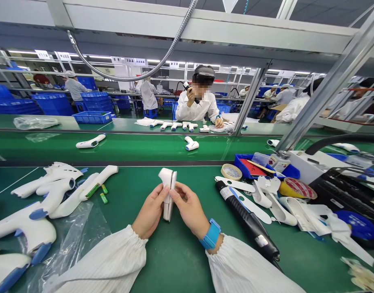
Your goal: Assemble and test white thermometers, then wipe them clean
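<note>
Upright between my two hands is a white handheld thermometer housing (166, 177), with a dark seam running down between its two shell halves. My left hand (151, 211) is closed on its left side, thumb pressed against the shell. Closed on the right side is my right hand (190, 208), its thumb and fingers pinching near the seam. White and blue thermometer bodies (57, 193) lie piled to the left of my left hand, beside small green batteries (104, 198). To the right of my right hand rests a black electric screwdriver (246, 221).
Loose white shell parts (292, 207), a tape roll (231, 171) and a blue tray (246, 172) crowd the right side. A clear plastic bag (75, 236) lies at left. Thermometers sit on the green conveyor (138, 146). Across it sits a co-worker (199, 103); a metal hose (126, 77) hangs overhead.
</note>
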A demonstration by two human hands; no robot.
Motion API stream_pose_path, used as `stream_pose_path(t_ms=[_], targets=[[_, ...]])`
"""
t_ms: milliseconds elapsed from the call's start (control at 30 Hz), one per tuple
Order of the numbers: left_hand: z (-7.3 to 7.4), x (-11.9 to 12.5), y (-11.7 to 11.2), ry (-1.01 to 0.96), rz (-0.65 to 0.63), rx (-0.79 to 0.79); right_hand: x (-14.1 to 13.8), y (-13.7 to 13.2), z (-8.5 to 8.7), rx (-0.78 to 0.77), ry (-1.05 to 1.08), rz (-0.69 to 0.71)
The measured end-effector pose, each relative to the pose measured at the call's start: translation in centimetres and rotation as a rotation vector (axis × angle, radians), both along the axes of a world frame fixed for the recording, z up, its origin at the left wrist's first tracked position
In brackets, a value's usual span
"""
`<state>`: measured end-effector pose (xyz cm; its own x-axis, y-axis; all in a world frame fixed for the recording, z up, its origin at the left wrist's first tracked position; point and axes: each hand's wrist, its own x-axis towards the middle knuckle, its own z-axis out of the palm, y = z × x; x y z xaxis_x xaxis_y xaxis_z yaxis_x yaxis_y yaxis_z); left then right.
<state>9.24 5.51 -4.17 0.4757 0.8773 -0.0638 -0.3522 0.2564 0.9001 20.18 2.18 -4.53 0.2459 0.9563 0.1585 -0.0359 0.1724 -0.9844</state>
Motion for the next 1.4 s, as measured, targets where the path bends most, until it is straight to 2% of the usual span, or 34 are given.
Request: stream_pose_path(t_ms=[67, 200, 300, 367, 400, 467, 567, 633, 1000, 1100, 1233, 1300, 1400], targets=[[0.2, 0.0, -0.3, 0.046, -0.01, 0.056, -0.1, -0.1, 0.3, 0.004, 0.031, -0.001], [1.2, -0.2, -1.1, 0.235, -0.111, 0.185, 0.1, -0.4, 0.6, 0.004, 0.089, 0.009], [1.9, -0.2, -1.5, 0.375, -0.112, 0.235, 0.7, -0.4, 0.7, 0.052, -0.039, -0.046], [2.0, 0.0, -1.8, 0.404, -0.109, 0.215, 1.2, -0.1, 0.9, 0.08, -0.104, -0.105], [1.9, 0.1, -2.0, 0.415, -0.132, 0.194, 1.5, 0.0, 1.1, 0.083, -0.078, -0.135], [1.4, 0.4, -2.6, 0.461, -0.223, 0.184, 1.9, 0.3, 1.5, 0.049, 0.123, -0.157], [0.7, 0.9, -3.4, 0.536, -0.349, 0.247, 2.0, 0.5, 2.1, -0.05, 0.531, -0.051], [0.5, 1.1, -3.8, 0.557, -0.366, 0.292, 1.9, 0.5, 2.3, -0.082, 0.678, 0.027], [-0.2, 1.1, -4.5, 0.635, -0.274, 0.464, 1.9, 0.2, 2.5, -0.071, 0.796, 0.077], [0.0, 1.1, -5.0, 0.661, -0.301, 0.474, 1.8, 0.1, 2.7, -0.075, 0.774, 0.093], [0.1, 0.9, -4.8, 0.646, -0.343, 0.381, 1.6, 0.6, 2.6, -0.129, 0.735, 0.071], [0.1, 0.9, -4.2, 0.534, -0.389, 0.222, 1.6, 0.9, 2.4, -0.154, 0.731, 0.027], [0.4, 0.8, -3.3, 0.256, -0.421, -0.085, 1.6, 1.1, 2.5, -0.153, 0.726, 0.019]])
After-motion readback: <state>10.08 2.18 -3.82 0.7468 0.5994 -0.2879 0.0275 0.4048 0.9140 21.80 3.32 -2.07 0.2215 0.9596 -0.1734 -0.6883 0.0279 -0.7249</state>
